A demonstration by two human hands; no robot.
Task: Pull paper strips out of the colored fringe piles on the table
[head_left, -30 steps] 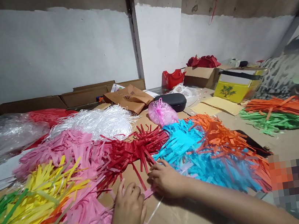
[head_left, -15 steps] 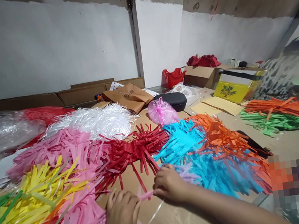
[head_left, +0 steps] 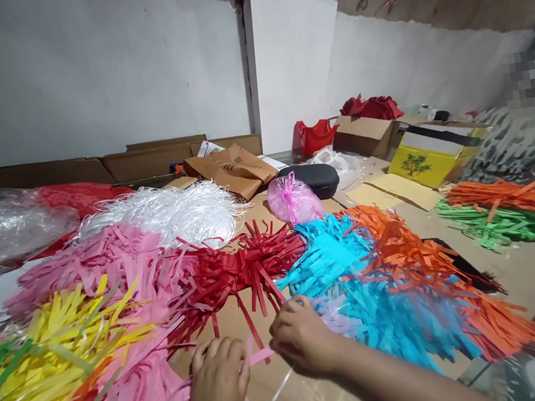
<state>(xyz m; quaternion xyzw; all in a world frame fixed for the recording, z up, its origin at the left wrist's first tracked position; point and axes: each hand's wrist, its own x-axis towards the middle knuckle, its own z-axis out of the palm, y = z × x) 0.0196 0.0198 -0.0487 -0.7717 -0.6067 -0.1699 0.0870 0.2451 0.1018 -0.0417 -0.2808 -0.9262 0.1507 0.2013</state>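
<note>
A thin pink paper strip [head_left: 261,355] runs between my two hands above the brown cardboard surface [head_left: 299,395]. My left hand [head_left: 219,386] pinches one end of it at the lower middle, beside a heap of pink strips [head_left: 146,397]. My right hand [head_left: 300,335] pinches the other end, next to the blue strips [head_left: 355,294]. Red strips [head_left: 237,271] lie just beyond both hands. A clear plastic strip [head_left: 277,391] trails below the pink one.
Yellow [head_left: 54,350], white [head_left: 170,214] and orange [head_left: 404,254] strip heaps cover the surface. A pink tied bag [head_left: 293,202], a black case [head_left: 314,179], cardboard boxes [head_left: 362,135] and a yellow box [head_left: 422,164] stand at the back. Orange-green stacks [head_left: 513,212] lie right.
Both hands lifted the pink strip slightly off the cardboard and pulled it taut between them. The view shifted a little left and down.
</note>
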